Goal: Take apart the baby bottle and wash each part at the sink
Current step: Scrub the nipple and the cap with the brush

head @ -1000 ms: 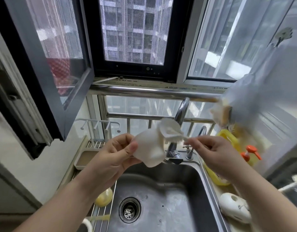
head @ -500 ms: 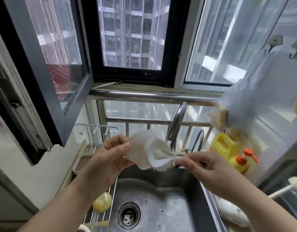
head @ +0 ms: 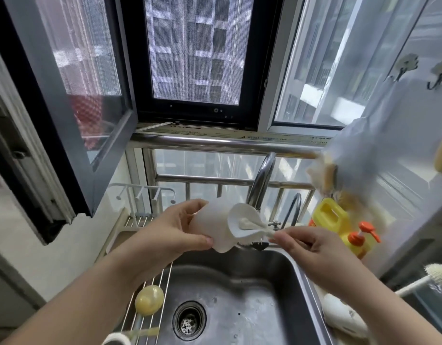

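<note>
I see bright daylight pouring in from the window (head: 195, 51) at twelve o'clock. Glare whitens the panes at two o'clock. The sink (head: 240, 307) basin at six o'clock shows soft reflections. Wide-angle distortion bends the frames at nine o'clock, and a hanging bag (head: 369, 155) at three o'clock is blurred.

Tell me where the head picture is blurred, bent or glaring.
Head view: the hanging plastic bag at right is smeared and soft; the window frame leans and bows from the wide lens; daylight from the window glares on the steel rail and faucet; both hands, left hand and right hand, and the white bottle part stay fairly sharp.
</note>
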Tool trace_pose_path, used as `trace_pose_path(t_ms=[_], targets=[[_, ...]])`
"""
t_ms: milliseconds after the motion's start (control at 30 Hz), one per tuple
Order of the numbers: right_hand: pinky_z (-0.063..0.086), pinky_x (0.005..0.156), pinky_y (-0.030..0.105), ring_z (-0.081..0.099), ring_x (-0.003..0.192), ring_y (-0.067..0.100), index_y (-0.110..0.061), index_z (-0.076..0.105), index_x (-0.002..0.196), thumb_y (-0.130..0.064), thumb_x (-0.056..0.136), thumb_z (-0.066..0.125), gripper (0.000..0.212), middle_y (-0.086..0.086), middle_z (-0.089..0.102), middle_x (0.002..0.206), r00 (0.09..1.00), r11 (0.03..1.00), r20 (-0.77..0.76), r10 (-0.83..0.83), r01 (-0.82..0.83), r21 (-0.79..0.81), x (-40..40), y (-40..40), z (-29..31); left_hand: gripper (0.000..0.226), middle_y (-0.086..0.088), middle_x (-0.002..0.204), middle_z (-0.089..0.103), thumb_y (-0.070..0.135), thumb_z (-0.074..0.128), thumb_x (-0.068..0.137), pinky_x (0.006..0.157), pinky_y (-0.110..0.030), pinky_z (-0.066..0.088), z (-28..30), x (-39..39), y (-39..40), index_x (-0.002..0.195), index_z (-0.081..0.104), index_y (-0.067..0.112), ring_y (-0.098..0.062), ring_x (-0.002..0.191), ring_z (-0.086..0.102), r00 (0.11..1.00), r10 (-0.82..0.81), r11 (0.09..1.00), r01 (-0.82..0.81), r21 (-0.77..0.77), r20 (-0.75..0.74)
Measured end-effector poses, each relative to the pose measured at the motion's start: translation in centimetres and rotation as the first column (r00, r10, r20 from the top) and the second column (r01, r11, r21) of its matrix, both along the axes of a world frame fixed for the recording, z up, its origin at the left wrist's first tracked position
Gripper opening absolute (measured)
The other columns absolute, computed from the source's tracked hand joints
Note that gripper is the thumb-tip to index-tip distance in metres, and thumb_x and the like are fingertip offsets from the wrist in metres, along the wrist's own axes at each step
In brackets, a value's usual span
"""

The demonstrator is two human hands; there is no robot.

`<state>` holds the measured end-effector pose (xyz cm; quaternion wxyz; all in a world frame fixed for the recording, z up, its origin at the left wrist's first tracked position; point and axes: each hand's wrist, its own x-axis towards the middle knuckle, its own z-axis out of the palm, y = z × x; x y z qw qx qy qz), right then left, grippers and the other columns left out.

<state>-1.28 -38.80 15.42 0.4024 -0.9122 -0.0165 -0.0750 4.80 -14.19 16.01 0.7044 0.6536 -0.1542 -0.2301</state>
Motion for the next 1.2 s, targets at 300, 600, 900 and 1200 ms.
trace_pose_path(t_ms=[300, 600, 900, 1200], targets=[[0.035, 0.047, 0.011, 0.050, 0.047, -0.004, -0.031, 0.073, 0.078, -0.041, 0.089, 0.057, 0.021, -0.016, 0.055, 0.048, 0.993, 0.993, 0.022, -0.116, 0.116, 0.001, 1.2, -0.9, 1.2, 0.049, -0.022, 0.096, 0.068, 0.023, 0.090, 0.056, 0.073, -0.025, 0.056, -1.2, -0.1, -1.1, 0.092, 0.069, -0.004, -0.029, 0.089, 0.068, 0.995, -0.043, 0.966, 0.018, -0.257, -0.092], [0.036, 0.052, 0.010, 0.052, 0.053, -0.008, -0.033, 0.072, 0.080, -0.039, 0.087, 0.059, 0.016, -0.022, 0.055, 0.048, 0.997, 0.994, 0.033, -0.074, 0.076, -0.081, 1.3, -1.9, 1.8, 0.045, -0.016, 0.093, 0.069, 0.021, 0.094, 0.045, 0.074, -0.028, 0.057, -2.0, 0.2, -0.8, 0.080, 0.072, 0.005, -0.028, 0.090, 0.069, 0.993, -0.033, 0.905, -0.018, -0.425, -0.111], [0.034, 0.055, 0.022, 0.050, 0.050, 0.010, -0.038, 0.074, 0.072, -0.056, 0.075, 0.053, 0.028, 0.000, 0.055, 0.052, 0.999, 1.000, 0.032, -0.016, 0.017, -0.025, 1.7, -1.8, 1.0, 0.057, -0.020, 0.095, 0.066, 0.015, 0.094, 0.044, 0.072, -0.034, 0.058, -2.1, -0.2, -0.4, 0.091, 0.067, -0.002, -0.032, 0.089, 0.067, 0.989, -0.025, 0.896, -0.041, -0.443, -0.143], [0.036, 0.058, 0.021, 0.053, 0.059, 0.013, -0.039, 0.073, 0.079, -0.084, 0.069, 0.043, 0.054, 0.008, 0.064, 0.067, 0.998, 0.998, 0.000, 0.062, -0.062, 0.002, 0.5, -1.9, -0.5, 0.057, -0.013, 0.098, 0.072, 0.040, 0.089, 0.052, 0.077, -0.019, 0.052, -1.7, -0.5, -0.3, 0.099, 0.074, 0.012, -0.021, 0.093, 0.069, 0.998, -0.058, 0.985, 0.052, -0.163, -0.032]])
